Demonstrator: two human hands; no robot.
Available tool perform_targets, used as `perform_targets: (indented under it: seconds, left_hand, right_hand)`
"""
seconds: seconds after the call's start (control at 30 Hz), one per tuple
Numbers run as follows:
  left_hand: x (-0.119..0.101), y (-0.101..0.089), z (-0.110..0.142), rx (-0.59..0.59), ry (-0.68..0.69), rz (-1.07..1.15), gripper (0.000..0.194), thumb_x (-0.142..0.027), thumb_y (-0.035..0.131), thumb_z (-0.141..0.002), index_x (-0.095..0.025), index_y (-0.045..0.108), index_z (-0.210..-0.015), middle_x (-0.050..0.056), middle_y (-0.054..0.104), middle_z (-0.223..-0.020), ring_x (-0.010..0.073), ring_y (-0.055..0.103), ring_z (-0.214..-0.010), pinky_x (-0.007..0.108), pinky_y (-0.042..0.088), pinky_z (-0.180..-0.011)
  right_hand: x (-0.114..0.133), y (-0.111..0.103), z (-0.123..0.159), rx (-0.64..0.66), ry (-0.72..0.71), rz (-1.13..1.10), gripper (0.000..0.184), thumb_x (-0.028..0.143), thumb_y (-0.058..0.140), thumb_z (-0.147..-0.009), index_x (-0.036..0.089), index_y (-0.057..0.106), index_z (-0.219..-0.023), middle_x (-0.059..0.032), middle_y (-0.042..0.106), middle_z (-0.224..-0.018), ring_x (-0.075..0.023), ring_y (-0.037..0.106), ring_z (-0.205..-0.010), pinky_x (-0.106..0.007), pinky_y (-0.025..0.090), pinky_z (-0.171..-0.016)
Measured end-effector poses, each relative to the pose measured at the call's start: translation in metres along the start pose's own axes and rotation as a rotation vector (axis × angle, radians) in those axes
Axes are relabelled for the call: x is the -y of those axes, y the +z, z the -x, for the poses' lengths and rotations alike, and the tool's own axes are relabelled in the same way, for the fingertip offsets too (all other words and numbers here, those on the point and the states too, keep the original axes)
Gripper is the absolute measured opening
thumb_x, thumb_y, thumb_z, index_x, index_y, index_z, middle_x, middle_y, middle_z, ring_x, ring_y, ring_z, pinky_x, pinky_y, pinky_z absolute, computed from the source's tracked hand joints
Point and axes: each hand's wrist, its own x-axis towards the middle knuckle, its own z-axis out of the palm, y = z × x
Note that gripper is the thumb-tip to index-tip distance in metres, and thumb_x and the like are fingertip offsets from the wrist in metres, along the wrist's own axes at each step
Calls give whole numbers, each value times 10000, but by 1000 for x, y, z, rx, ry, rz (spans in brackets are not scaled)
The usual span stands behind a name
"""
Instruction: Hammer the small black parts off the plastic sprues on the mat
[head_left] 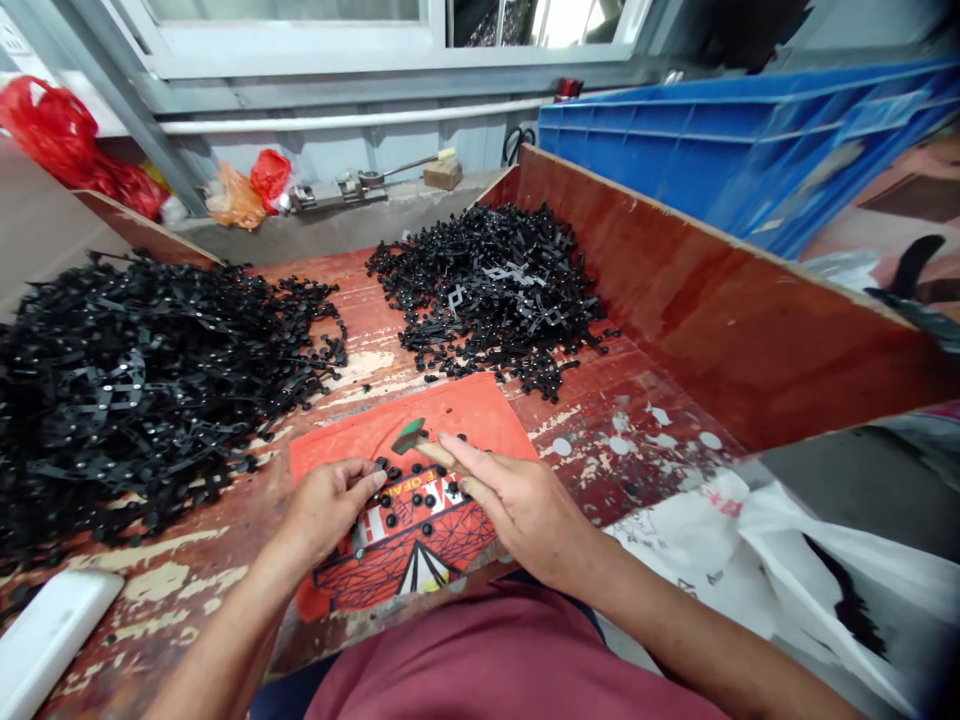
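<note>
My right hand (pixel 517 500) is closed around the wooden handle of a small hammer (pixel 411 436), whose green-marked head points left. Thumb and fingers of my left hand (pixel 330 508) pinch a small black round part (pixel 381 465), mostly covered by the fingertips. Both hands are over an orange printed cloth (pixel 480 405) spread on the bench. Several loose black round parts (pixel 427 529) lie on the cloth between and below the hands. The hammer head hovers close to the left fingertips; whether it touches anything I cannot tell.
Heaps of black linked metal pieces lie on the left (pixel 135 380) and at the back (pixel 495 290) of the worn red bench (pixel 356 290). A wooden side board (pixel 675 290) and blue crate (pixel 675 150) bound the right. A white device (pixel 60 640) lies front left.
</note>
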Motion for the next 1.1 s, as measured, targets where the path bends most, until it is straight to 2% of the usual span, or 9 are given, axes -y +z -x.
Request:
perform_targets:
  seconds: [0.1, 0.17, 0.37, 0.53, 0.67, 0.8, 0.93, 1.1]
  left_hand:
    - [4, -1, -1, 12, 9, 26, 470, -627, 630, -739, -159, 672, -758, -26, 533, -574, 115, 427, -495, 218, 316, -479]
    - [7, -1, -1, 11, 24, 19, 450, -607, 623, -758, -161, 680, -765, -24, 547, -578, 120, 441, -502, 219, 332, -492]
    - [9, 0, -2, -2, 36, 26, 425, -580, 639, -759, -161, 709, -764, -11, 592, -590, 142, 492, -538, 228, 368, -523]
    - [3, 2, 1, -36, 17, 95, 375, -550, 710, -689, -177, 725, -723, -9, 621, -576, 157, 521, -534, 234, 377, -508]
    - [3, 2, 1, -56, 50, 78, 327, -508, 703, -702, -183, 726, -690, -1, 639, -584, 163, 545, -547, 241, 394, -524]
    - [6, 2, 0, -78, 67, 38, 311, -496, 688, -717, -189, 729, -690, -3, 639, -577, 172, 554, -563, 244, 400, -537]
    - [7, 2, -1, -94, 60, 20, 308, -502, 692, -707, -196, 724, -686, -6, 633, -572, 184, 562, -587, 242, 396, -541]
    - [7, 2, -1, -98, 32, 29, 309, -503, 694, -702, -195, 715, -687, -18, 594, -543, 165, 517, -549, 236, 373, -518]
  right_hand:
    - [0, 12, -2, 19, 29, 183, 492, 220, 437, -1032, 289, 425, -1519, -57, 757, -1059, -189, 706, -883, -299, 545, -843]
    - [-3, 16, -3, 68, 36, 250, 486, 222, 463, -1018, 294, 456, -1499, -47, 762, -988, -183, 704, -825, -279, 545, -779]
    - [-1, 9, -3, -8, -2, 226, 526, 228, 394, -1035, 265, 351, -1558, -79, 747, -1055, -200, 689, -902, -308, 535, -841]
    - [0, 10, -5, 92, 49, 270, 514, 205, 459, -1007, 305, 436, -1510, -37, 759, -949, -175, 693, -803, -255, 517, -768]
    - [2, 9, -8, 8, -2, 217, 526, 226, 424, -1022, 269, 380, -1544, -66, 757, -1034, -192, 693, -868, -279, 519, -805]
    - [2, 13, -10, 88, 37, 240, 519, 211, 467, -1003, 311, 432, -1511, -29, 769, -939, -175, 695, -776, -248, 502, -729]
    - [1, 14, -12, 63, 23, 215, 537, 226, 431, -1021, 304, 360, -1547, -48, 757, -1067, -185, 695, -854, -264, 500, -760]
    - [2, 19, -13, 118, 76, 245, 517, 208, 470, -1006, 328, 428, -1507, -32, 769, -991, -177, 703, -803, -247, 483, -726]
